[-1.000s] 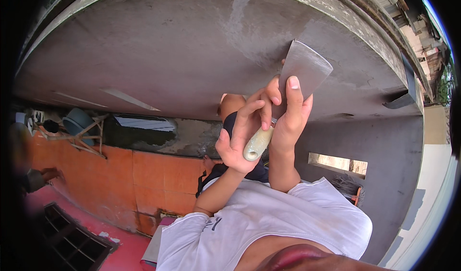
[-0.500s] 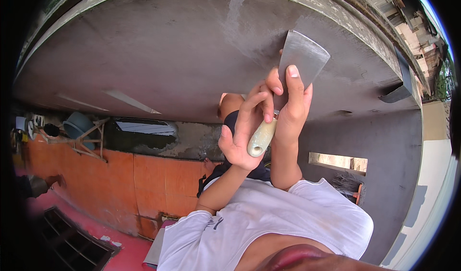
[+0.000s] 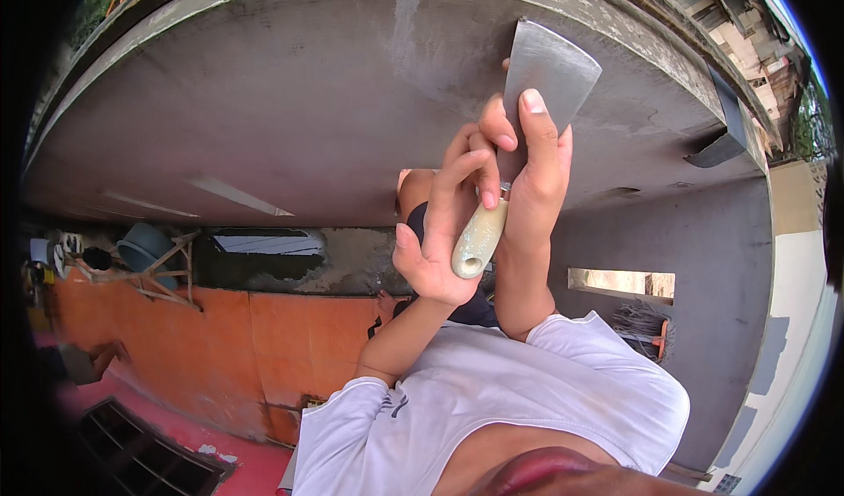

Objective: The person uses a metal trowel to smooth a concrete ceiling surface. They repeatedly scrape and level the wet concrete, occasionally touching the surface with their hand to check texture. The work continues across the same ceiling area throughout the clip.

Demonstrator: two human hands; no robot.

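Note:
A putty knife (image 3: 556, 67) with a wide metal blade and a pale, speckled handle is held up before the grey plastered wall (image 3: 299, 83), blade pointing away from me. My right hand (image 3: 538, 179) grips the blade, thumb flat on its near face and other fingers mostly hidden behind. With bent fingers, my left hand (image 3: 444, 245) pinches the tool near the neck, while the handle's butt end lies over the palm. Whether the blade touches the wall cannot be made out. A paler smear marks the plaster left of the blade.
A dark bent strip (image 3: 721, 135) juts from the wall at right. Below it are a slot opening (image 3: 620, 282) and a grey brush-like bundle (image 3: 640, 324). At left, a blue basin (image 3: 145, 248) rests by a wooden stand (image 3: 171, 280), near orange floor tiles (image 3: 290, 320). Another person's hand (image 3: 110, 353) shows at far left.
Both hands and the putty knife have moved slightly upward in the picture, farther from me. The grip looks the same. The view has shifted a little.

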